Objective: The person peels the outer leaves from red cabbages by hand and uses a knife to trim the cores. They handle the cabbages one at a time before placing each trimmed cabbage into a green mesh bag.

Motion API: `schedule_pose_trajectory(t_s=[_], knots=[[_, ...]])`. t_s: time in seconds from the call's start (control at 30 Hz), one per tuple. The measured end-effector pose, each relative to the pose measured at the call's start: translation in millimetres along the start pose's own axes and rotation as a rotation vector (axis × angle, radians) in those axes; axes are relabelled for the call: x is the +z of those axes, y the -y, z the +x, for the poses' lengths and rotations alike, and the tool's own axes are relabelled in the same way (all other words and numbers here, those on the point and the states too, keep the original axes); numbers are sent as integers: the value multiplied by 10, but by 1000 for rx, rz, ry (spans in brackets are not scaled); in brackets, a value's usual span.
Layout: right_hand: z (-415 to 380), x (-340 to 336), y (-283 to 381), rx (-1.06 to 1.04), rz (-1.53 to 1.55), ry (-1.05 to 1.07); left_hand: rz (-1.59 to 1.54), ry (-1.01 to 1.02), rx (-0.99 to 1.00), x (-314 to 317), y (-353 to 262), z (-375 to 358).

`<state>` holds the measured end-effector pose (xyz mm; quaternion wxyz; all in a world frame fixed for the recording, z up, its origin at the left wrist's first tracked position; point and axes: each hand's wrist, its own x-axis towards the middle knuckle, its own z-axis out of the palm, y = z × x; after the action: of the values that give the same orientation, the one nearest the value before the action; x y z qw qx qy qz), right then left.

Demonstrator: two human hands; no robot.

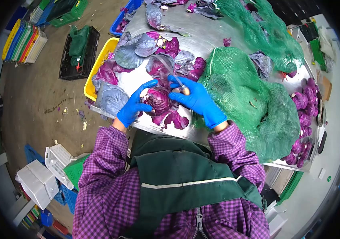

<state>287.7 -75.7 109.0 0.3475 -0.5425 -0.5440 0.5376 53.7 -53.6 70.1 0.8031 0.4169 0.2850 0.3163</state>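
A red cabbage [157,100] sits near the front edge of the metal table [196,134], its purple head partly peeled. My left hand [132,105], in a blue glove, grips the cabbage from the left with thumb and fingers around its side. In my right hand [197,99], also gloved in blue, is a knife [185,90] with a wooden handle; its blade points up and away to the left. The right fingertips are right at the cabbage's right side. Loose purple leaves [176,119] lie just below the cabbage, and more outer leaves [133,51] are heaped beyond it.
Green mesh sacks [237,91] spread over the table's right side. Several peeled cabbages [306,99] line the right edge. A yellow crate [90,85] with leaves stands at the table's left edge. On the floor is a black crate [63,69]; white boxes [38,183] stand lower left.
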Motion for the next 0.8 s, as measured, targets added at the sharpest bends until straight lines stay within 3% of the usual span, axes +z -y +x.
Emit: schedule_pose_trajectory(t_s=[0.03, 0.1, 0.13, 0.27, 0.33, 0.37, 0.47, 0.5, 0.57, 0.63, 0.73, 0.8], knots=[[12, 53, 9, 2, 2, -4, 1, 3, -4, 2, 1, 18], [24, 124, 113, -197, -303, 25, 321, 95, 56, 8, 5, 61], [49, 94, 199, -52, -425, 112, 374, 87, 68, 20, 9, 68], [69, 2, -28, -76, -429, 73, 299, 73, 115, 24, 5, 2], [50, -72, -247, -187, -368, -172, 190, 36, 124, 42, -10, -28], [41, -145, -356, -190, -367, -166, 83, 2, 133, 35, -18, -42], [-22, -266, -443, 188, -579, -232, -13, -54, 151, -26, -18, -6], [-51, -201, -450, 188, -580, -231, -70, -80, 155, -3, -47, 5], [-90, -17, -473, 10, -26, -293, -74, -85, 166, 52, -53, 21], [-92, 108, -236, -26, 40, -253, -151, -82, 193, 49, -29, 38], [-69, 211, 18, 271, 374, -54, -305, -132, 165, 180, -55, 61], [-33, 284, -13, 173, 309, -107, -304, -159, 145, 192, -6, 86]])
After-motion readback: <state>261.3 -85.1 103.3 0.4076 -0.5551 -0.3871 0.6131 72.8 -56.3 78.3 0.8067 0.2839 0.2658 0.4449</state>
